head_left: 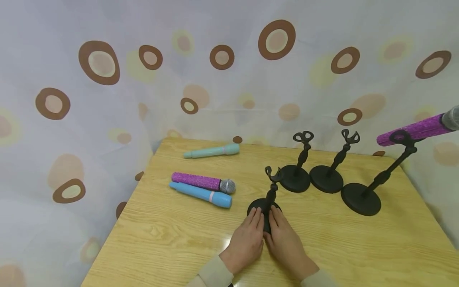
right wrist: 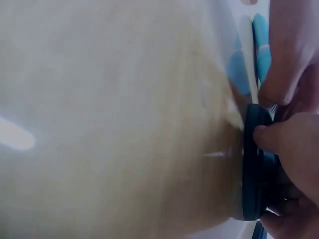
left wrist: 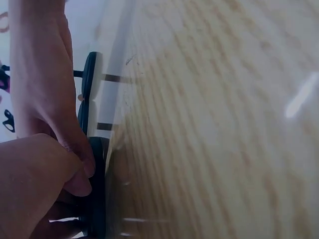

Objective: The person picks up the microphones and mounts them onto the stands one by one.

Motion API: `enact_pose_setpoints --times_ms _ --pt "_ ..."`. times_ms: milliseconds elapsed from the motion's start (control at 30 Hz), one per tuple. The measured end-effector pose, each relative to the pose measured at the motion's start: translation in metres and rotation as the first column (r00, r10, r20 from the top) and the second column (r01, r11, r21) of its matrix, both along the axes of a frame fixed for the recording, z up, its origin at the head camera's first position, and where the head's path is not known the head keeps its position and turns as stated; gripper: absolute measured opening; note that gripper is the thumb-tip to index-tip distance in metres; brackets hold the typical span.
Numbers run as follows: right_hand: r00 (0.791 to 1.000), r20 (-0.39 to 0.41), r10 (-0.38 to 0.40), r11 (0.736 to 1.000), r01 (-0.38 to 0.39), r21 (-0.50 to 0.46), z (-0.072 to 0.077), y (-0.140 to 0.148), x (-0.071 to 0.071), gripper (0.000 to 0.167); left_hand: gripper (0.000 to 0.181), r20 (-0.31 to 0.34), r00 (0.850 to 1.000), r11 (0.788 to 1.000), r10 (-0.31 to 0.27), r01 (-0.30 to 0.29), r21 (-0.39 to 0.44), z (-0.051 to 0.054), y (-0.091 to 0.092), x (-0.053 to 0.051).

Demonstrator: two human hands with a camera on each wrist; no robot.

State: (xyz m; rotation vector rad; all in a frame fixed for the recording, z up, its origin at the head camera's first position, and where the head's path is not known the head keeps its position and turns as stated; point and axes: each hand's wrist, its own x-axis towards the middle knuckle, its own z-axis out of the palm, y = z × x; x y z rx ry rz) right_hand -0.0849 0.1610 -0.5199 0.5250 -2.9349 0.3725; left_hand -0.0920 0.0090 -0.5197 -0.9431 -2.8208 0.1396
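Observation:
Both hands hold the round base of a black desktop microphone stand at the table's near middle. My left hand grips the base's left side, and my right hand its right side. The stand is upright; its clip at the top has no microphone in it. In the left wrist view, thumbs meet the dark base near its rim. From the right wrist, the right thumb presses on the base and other fingers reach its far edge, partly hidden.
Two more black stands stand behind. Another stand at right has a purple glitter microphone at its clip. To the left lie a purple glitter microphone, a blue microphone and a mint-green microphone. A patterned curtain backs the table.

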Motion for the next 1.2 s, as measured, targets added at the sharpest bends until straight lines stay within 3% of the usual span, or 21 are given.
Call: enact_pose_setpoints --times_ms 300,433,533,600,700,767,833,933,1000,1067,1200 --pt "0.998 0.028 -0.052 0.999 0.051 0.017 -0.002 -0.012 0.009 0.064 0.049 0.146 0.989 0.987 -0.014 -0.009 0.159 0.001 -0.012 0.003" --pt "0.997 0.061 -0.052 0.999 0.051 0.013 -0.004 -0.014 0.016 0.064 0.050 0.152 0.988 0.983 -0.036 0.008 0.184 -0.001 -0.016 0.010" --pt "0.997 0.031 -0.071 0.998 0.070 0.006 -0.003 -0.012 0.017 0.065 0.053 0.134 0.989 0.982 -0.057 0.032 0.184 -0.001 -0.017 0.011" --pt "0.997 0.010 -0.079 0.997 0.079 0.003 -0.003 -0.012 0.018 0.065 0.054 0.165 0.984 0.977 -0.067 0.031 0.212 -0.001 -0.019 0.010" --pt "0.997 0.012 -0.076 0.997 0.076 -0.008 -0.003 -0.012 0.018 0.066 0.052 0.250 0.964 0.952 -0.088 0.007 0.307 0.003 -0.026 0.006" --pt "0.997 0.020 -0.072 0.997 0.072 -0.016 -0.003 -0.013 0.019 0.067 0.049 0.289 0.952 0.917 -0.104 -0.021 0.398 0.007 -0.035 0.002" --pt "0.998 0.017 -0.068 0.997 0.069 -0.025 -0.004 -0.013 0.020 0.067 0.046 0.266 0.956 0.870 -0.124 -0.024 0.493 0.013 -0.045 -0.003" --pt "0.998 -0.008 -0.068 0.997 0.068 -0.031 -0.003 -0.013 0.021 0.066 0.043 0.172 0.979 0.803 -0.112 -0.013 0.596 0.023 -0.062 -0.016" --pt "0.997 -0.023 -0.068 0.997 0.067 -0.032 -0.003 -0.012 0.021 0.066 0.042 0.102 0.992 0.776 -0.074 -0.007 0.630 0.028 -0.074 -0.027" --pt "0.997 -0.032 -0.067 0.997 0.066 -0.033 -0.002 -0.012 0.020 0.065 0.042 0.057 0.998 0.784 -0.001 -0.035 0.620 0.029 -0.088 -0.037" --pt "0.998 -0.024 -0.059 0.998 0.058 -0.033 -0.002 -0.010 0.020 0.066 0.042 -0.004 0.991 0.829 0.136 -0.112 0.549 0.020 -0.113 -0.049"
